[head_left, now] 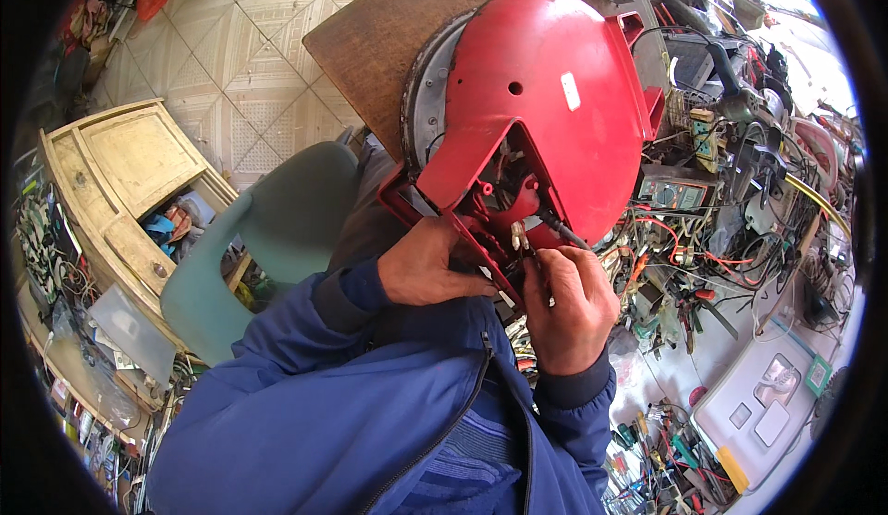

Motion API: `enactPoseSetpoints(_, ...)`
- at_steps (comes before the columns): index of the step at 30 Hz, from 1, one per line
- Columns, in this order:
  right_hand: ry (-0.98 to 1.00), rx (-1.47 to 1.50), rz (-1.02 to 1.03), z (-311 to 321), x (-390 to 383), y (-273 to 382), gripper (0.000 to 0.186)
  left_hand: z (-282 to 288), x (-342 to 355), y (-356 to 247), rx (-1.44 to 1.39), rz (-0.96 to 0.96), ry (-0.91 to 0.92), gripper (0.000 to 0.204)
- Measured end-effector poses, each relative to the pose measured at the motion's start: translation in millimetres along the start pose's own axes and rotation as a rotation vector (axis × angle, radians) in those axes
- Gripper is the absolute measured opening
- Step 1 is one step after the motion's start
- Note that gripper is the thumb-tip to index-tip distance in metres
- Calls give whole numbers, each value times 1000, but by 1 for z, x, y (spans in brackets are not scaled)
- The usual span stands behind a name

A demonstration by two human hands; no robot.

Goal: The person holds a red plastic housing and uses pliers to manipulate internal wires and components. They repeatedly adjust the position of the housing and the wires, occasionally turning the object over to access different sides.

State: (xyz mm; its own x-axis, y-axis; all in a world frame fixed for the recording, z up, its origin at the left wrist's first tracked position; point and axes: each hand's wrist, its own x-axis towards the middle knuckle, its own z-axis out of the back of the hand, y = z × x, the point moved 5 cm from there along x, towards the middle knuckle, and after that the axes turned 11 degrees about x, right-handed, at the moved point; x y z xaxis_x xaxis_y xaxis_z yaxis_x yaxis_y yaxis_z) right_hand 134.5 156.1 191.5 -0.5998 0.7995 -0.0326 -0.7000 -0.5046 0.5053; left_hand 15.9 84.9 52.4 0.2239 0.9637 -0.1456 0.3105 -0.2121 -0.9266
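A red rounded appliance housing (546,108) with a metal rim along its left side rests partly on a wooden board, its open compartment facing me. Inside the compartment are wires and red plastic posts. My left hand (430,265) is closed on the lower left edge of the housing. My right hand (569,307) pinches at the compartment's lower right, beside small pale connectors (518,236) and a thick dark cable (564,231). Whether its fingertips grip the connectors or a lead behind them is unclear.
A brown wooden board (347,39) lies behind the housing. A green chair (231,275) and cream cabinet (116,182) stand left. Tangled cables, tools, a multimeter (671,196) and a drill (735,99) crowd the right, with a grey plastic case (740,432) lower right.
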Motion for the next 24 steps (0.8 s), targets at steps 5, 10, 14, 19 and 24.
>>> enactPoseSetpoints(5,-84,11,33,4,-3,-2,20,-2,3,-7,-14,-55,-37,62)
enactPoseSetpoints(10,-87,36,103,2,-6,3,22,-3,1,4,-54,35,24,61)
enactPoseSetpoints(14,-94,99,130,5,-14,8,21,-1,0,3,-3,19,15,58)
enactPoseSetpoints(19,-98,102,126,0,-22,6,23,-4,-1,8,-111,34,16,54)
enactPoseSetpoints(24,-161,80,73,-3,-21,3,23,-2,-1,3,22,-16,20,55)
